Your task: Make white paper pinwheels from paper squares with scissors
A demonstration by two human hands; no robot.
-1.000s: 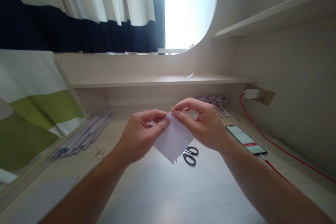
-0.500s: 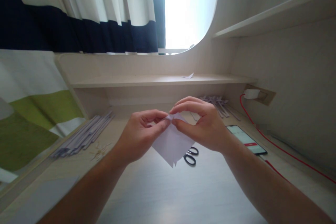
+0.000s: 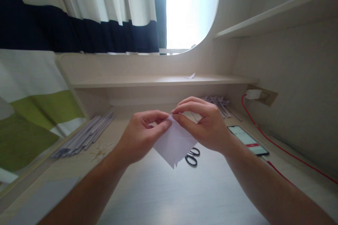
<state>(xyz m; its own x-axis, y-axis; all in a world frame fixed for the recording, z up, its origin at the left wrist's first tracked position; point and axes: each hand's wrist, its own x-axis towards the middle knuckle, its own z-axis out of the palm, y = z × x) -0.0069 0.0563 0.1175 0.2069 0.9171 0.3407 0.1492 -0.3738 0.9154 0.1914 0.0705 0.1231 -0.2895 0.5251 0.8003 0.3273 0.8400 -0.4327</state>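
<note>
A folded sheet of white paper (image 3: 174, 144), diamond-shaped with split points at its lower corner, hangs between my hands above the desk. Its top corner is pinched by my left hand (image 3: 146, 133), thumb in front and index finger behind. On the other side of that corner, my right hand (image 3: 203, 121) pinches the tip between thumb and fingers. Partly hidden behind the paper lies a pair of scissors (image 3: 191, 160), with only the black handles showing.
Rolled paper strips (image 3: 84, 137) lie at the left, beside thin yellowish bits (image 3: 100, 152) and flat paper (image 3: 44, 200). More folded strips (image 3: 220, 105) lie back right. A phone (image 3: 246, 140) and red cable (image 3: 280, 147) are right. A small folded paper (image 3: 190, 76) rests on the shelf (image 3: 137, 81).
My right thumb has slid slightly up toward the paper's top corner, and more of the paper's front shows. My left hand holds almost still.
</note>
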